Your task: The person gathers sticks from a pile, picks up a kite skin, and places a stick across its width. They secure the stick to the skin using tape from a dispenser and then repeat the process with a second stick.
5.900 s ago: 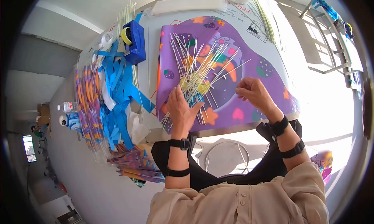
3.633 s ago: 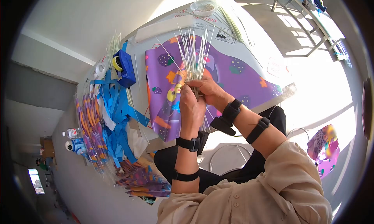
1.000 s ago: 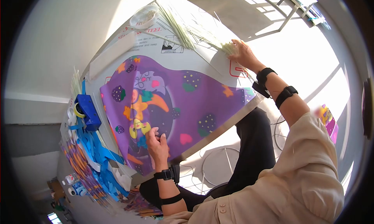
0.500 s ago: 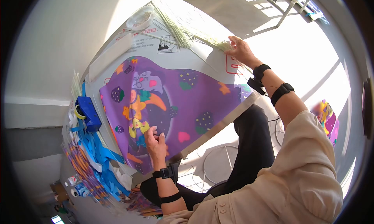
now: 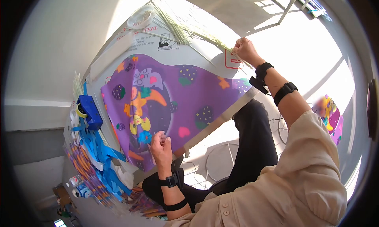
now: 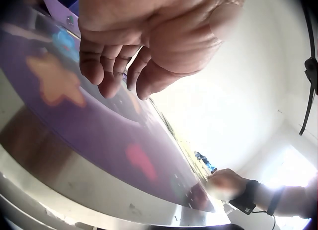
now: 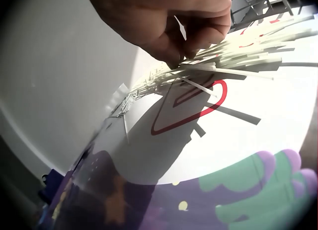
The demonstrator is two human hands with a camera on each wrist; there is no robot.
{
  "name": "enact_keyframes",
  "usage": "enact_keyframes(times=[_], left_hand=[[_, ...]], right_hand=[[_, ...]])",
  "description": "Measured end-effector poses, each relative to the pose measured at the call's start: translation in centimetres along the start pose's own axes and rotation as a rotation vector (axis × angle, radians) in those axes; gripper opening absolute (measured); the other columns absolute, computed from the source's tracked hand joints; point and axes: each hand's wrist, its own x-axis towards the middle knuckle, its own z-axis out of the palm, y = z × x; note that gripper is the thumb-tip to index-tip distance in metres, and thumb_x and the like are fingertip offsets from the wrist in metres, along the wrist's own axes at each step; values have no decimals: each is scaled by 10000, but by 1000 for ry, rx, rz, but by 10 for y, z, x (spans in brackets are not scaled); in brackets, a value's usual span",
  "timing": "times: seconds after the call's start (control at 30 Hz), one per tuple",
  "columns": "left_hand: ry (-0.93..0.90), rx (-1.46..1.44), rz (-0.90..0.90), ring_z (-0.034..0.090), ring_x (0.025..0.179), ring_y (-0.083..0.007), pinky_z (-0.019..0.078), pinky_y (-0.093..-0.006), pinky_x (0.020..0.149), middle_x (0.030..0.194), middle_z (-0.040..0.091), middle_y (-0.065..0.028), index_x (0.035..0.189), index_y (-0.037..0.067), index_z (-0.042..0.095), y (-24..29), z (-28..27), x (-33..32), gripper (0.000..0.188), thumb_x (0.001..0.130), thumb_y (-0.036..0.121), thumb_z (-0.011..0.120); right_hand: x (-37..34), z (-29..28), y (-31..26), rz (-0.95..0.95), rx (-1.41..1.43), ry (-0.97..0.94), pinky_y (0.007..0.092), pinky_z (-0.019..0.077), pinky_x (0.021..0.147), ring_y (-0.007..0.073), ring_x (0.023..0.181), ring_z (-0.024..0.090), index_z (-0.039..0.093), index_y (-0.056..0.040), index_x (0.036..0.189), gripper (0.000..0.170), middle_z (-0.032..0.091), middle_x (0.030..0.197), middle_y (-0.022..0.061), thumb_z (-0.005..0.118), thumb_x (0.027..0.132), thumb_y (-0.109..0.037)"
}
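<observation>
On the purple printed sheet (image 5: 185, 104) no sticks lie. Its near left part is under my left hand (image 5: 161, 151), whose loosely bent fingers hold nothing; the left wrist view shows the same hand (image 6: 149, 36) palm and fingers above the sheet (image 6: 99, 126). My right hand (image 5: 248, 53) is at the board's far right edge, over a pile of thin pale sticks (image 5: 209, 38). Thumb and fingers of the right hand (image 7: 174, 26) come together on sticks (image 7: 248, 54) in the right wrist view; how many they pinch cannot be told.
A blue tape dispenser (image 5: 90, 111), blue strips (image 5: 103, 152) and folded printed pieces (image 5: 85, 167) lie at the left. A clear bowl (image 5: 141, 16) and more sticks (image 5: 170, 23) stand at the far side of the white board (image 5: 189, 55). A printed piece (image 5: 331, 116) is at the right.
The stick bundle earlier in both hands over the sheet is gone from there; sticks now lie by my right hand at the far right. Its spread fingers have closed to a pinch. The left hand has barely moved lately.
</observation>
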Motion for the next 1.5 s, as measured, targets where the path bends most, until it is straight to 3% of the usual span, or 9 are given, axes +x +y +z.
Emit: enact_keyframes(times=[0.27, 0.5, 0.6, 0.8, 0.97, 1.07, 1.17, 1.43, 1.5], left_hand=[[27, 25, 60, 578, 764, -154, 491, -272, 677, 933, 579, -89, 1084, -12, 559, -1, -4, -17, 292, 799, -6, 623], [58, 20, 111, 574, 723, -148, 483, -268, 654, 867, 588, -81, 1041, -22, 579, 13, 1, -20, 240, 805, 0, 619], [12, -84, 191, 563, 679, -145, 466, -267, 621, 812, 590, -75, 978, -29, 603, 25, 8, -18, 158, 832, 32, 613], [-169, -329, 187, 559, 652, -138, 444, -270, 581, 775, 595, -80, 902, -35, 616, 63, 36, -43, 136, 875, 96, 593], [-41, -105, 147, 574, 656, -208, 457, -308, 590, 742, 590, -101, 828, -29, 619, 33, 23, -58, 86, 824, 57, 615], [215, 496, 460, 574, 762, -255, 465, -353, 638, 781, 584, -87, 799, 10, 632, 22, -15, -45, 49, 799, 58, 632], [88, 761, 553, 558, 790, -266, 467, -370, 666, 814, 575, -81, 764, 34, 613, 6, -31, -23, 31, 763, 36, 644], [118, 530, 587, 568, 831, -295, 484, -388, 753, 816, 589, -102, 760, 15, 592, -12, -4, -24, 105, 689, -38, 650], [127, 432, 608, 570, 803, -298, 480, -386, 784, 765, 576, -106, 759, 11, 586, -14, 1, -26, 122, 682, -68, 638]], right_hand=[[5, -14, -4, -123, -121, -10, 398, 486, 608, 330, 653, 629, 603, 87, 709, 161, 604, 687, 247, 631, 704, -72], [-27, -18, -27, -93, 355, -83, 294, 467, 554, 166, 619, 586, 636, 52, 844, 123, 620, 696, 98, 625, 760, -38], [-97, -21, -76, 47, 709, -317, 203, 409, 519, 51, 597, 498, 619, 18, 887, 70, 578, 692, 16, 609, 845, -36], [-267, 52, -122, 276, 1025, -559, 206, 429, 519, 79, 604, 536, 580, 27, 827, 60, 575, 681, 30, 607, 810, -23], [-319, 98, -127, 377, 1119, -581, 247, 493, 571, 103, 645, 583, 584, 47, 862, 88, 609, 729, 60, 595, 820, -29], [-307, 85, -120, 273, 843, -701, 259, 509, 593, 114, 662, 599, 589, 58, 873, 103, 621, 740, 73, 591, 816, -28], [-291, 77, -106, 164, 707, -555, 273, 483, 568, 129, 613, 587, 596, 50, 830, 97, 612, 676, 78, 607, 787, -36], [-250, 66, -88, -184, 212, -191, 401, 458, 598, 363, 660, 572, 524, 20, 741, 74, 558, 670, 168, 584, 734, -23], [-240, 68, -89, -251, 154, -155, 407, 464, 684, 338, 789, 566, 573, -2, 778, 54, 556, 796, 142, 581, 728, -21]])
